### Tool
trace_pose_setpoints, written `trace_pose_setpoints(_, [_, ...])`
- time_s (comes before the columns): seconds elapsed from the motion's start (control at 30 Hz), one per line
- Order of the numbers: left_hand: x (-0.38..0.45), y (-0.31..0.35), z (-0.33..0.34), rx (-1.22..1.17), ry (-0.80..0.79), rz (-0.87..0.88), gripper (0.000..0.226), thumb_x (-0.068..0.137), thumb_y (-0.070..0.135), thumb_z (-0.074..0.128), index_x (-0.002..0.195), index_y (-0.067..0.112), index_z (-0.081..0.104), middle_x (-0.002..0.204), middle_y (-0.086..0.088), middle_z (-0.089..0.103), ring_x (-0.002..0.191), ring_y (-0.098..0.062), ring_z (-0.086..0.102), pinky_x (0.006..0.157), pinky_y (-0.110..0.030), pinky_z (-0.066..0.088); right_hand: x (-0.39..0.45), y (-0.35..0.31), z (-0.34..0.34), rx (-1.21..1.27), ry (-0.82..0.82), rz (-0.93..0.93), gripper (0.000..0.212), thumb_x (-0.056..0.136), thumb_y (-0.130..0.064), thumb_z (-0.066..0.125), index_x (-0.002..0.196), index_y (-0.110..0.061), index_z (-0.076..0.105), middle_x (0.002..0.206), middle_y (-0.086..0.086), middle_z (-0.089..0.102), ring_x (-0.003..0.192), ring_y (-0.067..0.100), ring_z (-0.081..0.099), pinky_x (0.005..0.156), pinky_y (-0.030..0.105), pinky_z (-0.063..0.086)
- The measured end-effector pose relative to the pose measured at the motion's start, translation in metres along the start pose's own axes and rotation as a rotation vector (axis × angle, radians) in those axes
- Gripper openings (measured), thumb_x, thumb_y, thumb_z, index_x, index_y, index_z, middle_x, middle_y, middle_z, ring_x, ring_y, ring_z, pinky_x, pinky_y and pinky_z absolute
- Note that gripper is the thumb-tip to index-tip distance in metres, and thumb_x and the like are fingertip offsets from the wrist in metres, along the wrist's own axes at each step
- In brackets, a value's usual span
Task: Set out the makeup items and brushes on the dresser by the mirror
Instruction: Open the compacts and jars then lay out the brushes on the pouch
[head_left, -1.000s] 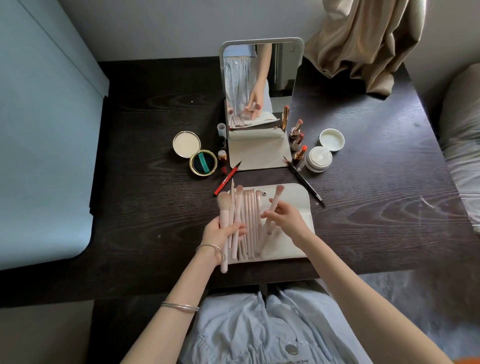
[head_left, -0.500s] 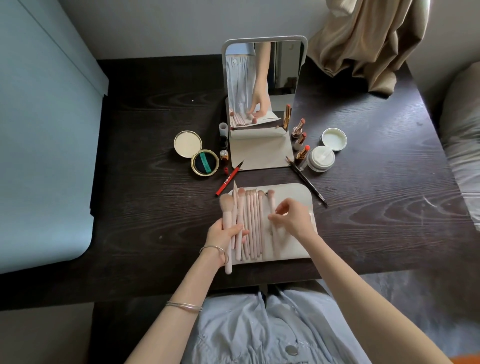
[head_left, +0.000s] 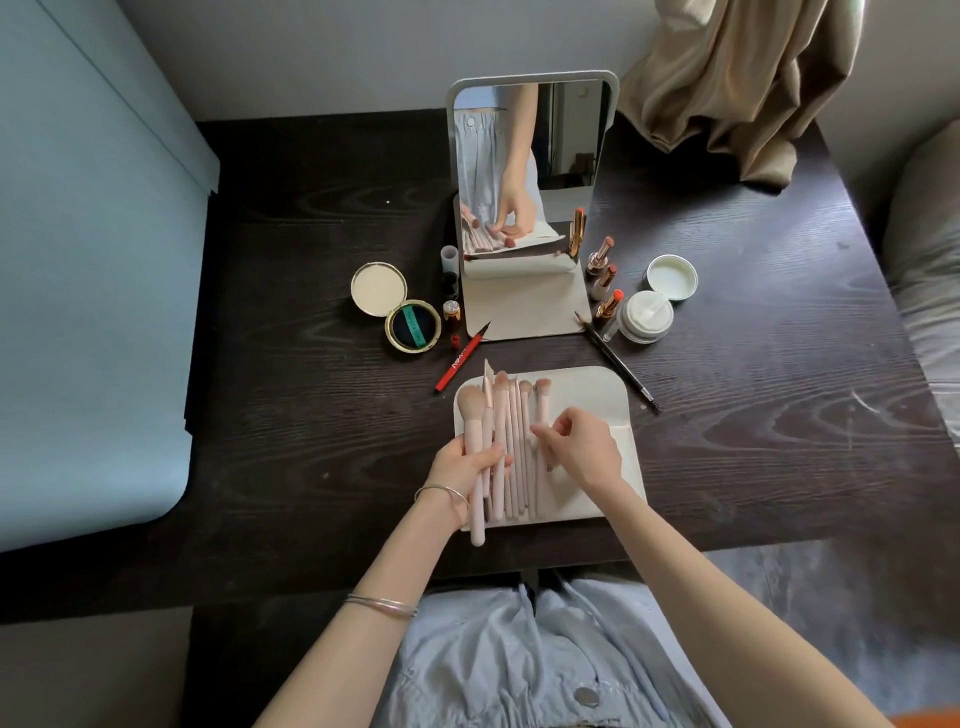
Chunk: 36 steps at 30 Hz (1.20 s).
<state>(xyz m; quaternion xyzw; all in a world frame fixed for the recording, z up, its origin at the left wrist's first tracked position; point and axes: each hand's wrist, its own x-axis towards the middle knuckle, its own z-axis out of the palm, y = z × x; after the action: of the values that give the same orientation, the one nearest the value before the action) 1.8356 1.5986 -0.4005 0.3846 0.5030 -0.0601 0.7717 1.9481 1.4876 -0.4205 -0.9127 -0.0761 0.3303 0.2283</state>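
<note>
Dark wood-grain dresser (head_left: 311, 415) is spread with a cream fabric pouch (head_left: 597, 400); pale pink makeup brushes (head_left: 511, 447) on it are gripped by the left hand (head_left: 462, 462) and pinched by the right hand (head_left: 582, 447), before the white-framed mirror (head_left: 530, 171).

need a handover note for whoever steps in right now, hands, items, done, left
Left hand grips the big pink brush at the row's left edge.
Right hand pinches a thin brush at the row's right side.
Pink brushes lie side by side on the cream pouch.
Done: compact, lipsticks and cream jar sit by the mirror.
Left: finish straightening the brushes.
</note>
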Motion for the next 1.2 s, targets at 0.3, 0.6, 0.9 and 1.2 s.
trace_pose_setpoints(0.3, [0.000,0.001,0.024,0.117,-0.097,0.010,0.026,0.086,0.007,0.064,0.112,0.005,0.062,0.092,-0.010,0.068,0.084,-0.020,0.066,0.067,-0.027,0.053,-0.019,-0.002,-0.021,0.449,-0.185,-0.195,0.016,0.081,-0.023,0.073,0.088,-0.013,0.064,0.083,-0.002,0.066,0.072,0.009,0.060,0.054,0.010,0.045])
trace_pose_setpoints(0.6, [-0.003,-0.004,0.033,0.028,-0.082,0.019,0.022,0.088,-0.002,0.059,0.110,-0.002,0.061,0.095,-0.007,0.064,0.087,-0.016,0.063,0.078,-0.026,0.057,-0.004,0.020,-0.027,0.401,0.018,-0.033,0.020,0.079,-0.021,0.072,0.095,-0.011,0.069,0.081,-0.004,0.064,0.079,0.014,0.062,0.070,0.024,0.050])
trace_pose_setpoints(0.9, [-0.003,-0.005,0.021,0.015,-0.044,0.046,0.014,0.088,-0.005,0.057,0.100,0.000,0.060,0.083,-0.011,0.061,0.076,-0.018,0.062,0.076,-0.029,0.058,0.001,0.020,-0.012,0.259,-0.001,0.028,0.031,0.071,-0.027,0.079,0.094,-0.013,0.063,0.077,-0.006,0.064,0.083,0.020,0.066,0.077,0.046,0.056])
trace_pose_setpoints(1.2, [-0.004,-0.005,0.022,0.022,-0.057,0.043,0.013,0.087,-0.003,0.059,0.094,0.007,0.059,0.083,-0.009,0.062,0.078,-0.018,0.064,0.072,-0.026,0.059,0.000,0.014,-0.007,0.298,0.038,0.000,0.030,0.071,-0.022,0.080,0.087,-0.011,0.057,0.073,-0.004,0.061,0.070,0.017,0.061,0.060,0.027,0.051])
